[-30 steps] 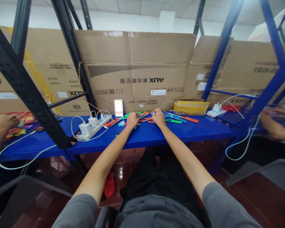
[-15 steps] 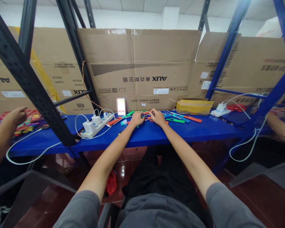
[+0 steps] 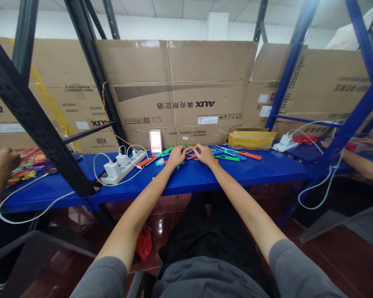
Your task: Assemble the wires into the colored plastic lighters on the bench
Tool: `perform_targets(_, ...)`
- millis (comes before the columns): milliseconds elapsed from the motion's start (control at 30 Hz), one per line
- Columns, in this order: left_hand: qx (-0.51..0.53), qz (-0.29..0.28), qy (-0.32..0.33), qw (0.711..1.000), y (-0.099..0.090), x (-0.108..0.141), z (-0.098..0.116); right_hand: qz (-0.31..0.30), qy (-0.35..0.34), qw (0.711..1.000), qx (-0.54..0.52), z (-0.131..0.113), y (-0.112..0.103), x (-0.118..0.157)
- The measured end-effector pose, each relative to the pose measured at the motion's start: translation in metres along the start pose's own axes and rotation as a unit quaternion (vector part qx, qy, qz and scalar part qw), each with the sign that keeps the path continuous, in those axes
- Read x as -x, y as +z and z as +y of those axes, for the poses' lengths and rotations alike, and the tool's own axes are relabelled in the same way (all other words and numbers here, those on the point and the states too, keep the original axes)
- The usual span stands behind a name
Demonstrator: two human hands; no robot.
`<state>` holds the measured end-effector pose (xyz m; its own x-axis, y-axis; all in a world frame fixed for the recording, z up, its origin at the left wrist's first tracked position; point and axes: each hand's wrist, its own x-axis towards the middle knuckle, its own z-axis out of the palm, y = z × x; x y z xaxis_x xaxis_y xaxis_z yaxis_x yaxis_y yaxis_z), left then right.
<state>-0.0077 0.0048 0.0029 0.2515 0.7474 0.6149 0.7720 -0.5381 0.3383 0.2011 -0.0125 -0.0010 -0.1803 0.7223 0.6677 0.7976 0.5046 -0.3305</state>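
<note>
While slim plastic pieces [image 3: 253, 155] litter smooth blue tabletop [image 3: 236, 171], left hand [image 3: 177, 156], right hand [image 3: 204, 154] curl close; can't tell grip.

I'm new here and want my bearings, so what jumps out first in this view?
Probably the big cardboard panel standing behind the blue table. Next, both hands, left and right, close together among colorful lighter-like tools on the tabletop.

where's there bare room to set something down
Bare: the glossy blue tabletop in front of the long orange tool, and its front strip between the forearms. Crowded: around the left hand and right hand, with slim colourful tools.
</note>
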Motion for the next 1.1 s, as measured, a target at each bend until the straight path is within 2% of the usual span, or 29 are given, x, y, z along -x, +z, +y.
perform_targets(167, 0.022, -0.015, 0.003, 1.000, -0.001, 0.001, 0.003, 0.005, -0.001, 0.999, 0.036, 0.001, -0.002, 0.001)
perform_targets(333, 0.003, -0.010, 0.013, 1.000, -0.001, 0.002, 0.003, 0.000, -0.006, 1.000, 0.022, 0.000, -0.001, 0.001)
perform_targets(400, -0.002, -0.015, 0.017, 1.000, -0.001, 0.001, 0.002, 0.001, -0.034, 0.999, 0.011, -0.001, 0.001, 0.000)
perform_targets(533, -0.001, -0.023, 0.034, 0.999, 0.000, 0.001, 0.002, -0.042, -0.106, 0.993, 0.001, -0.001, 0.004, -0.002)
perform_targets(633, 0.002, -0.036, 0.057, 0.998, 0.000, 0.001, 0.002, -0.055, -0.127, 0.990, 0.008, -0.001, 0.005, -0.002)
perform_targets(933, -0.009, -0.048, 0.095, 0.994, 0.001, 0.000, 0.002, -0.028, -0.139, 0.989, 0.047, 0.006, 0.005, -0.006)
perform_targets(1100, -0.008, -0.014, 0.095, 0.995, -0.001, 0.002, 0.002, -0.025, -0.134, 0.990, 0.041, 0.010, 0.014, -0.009)
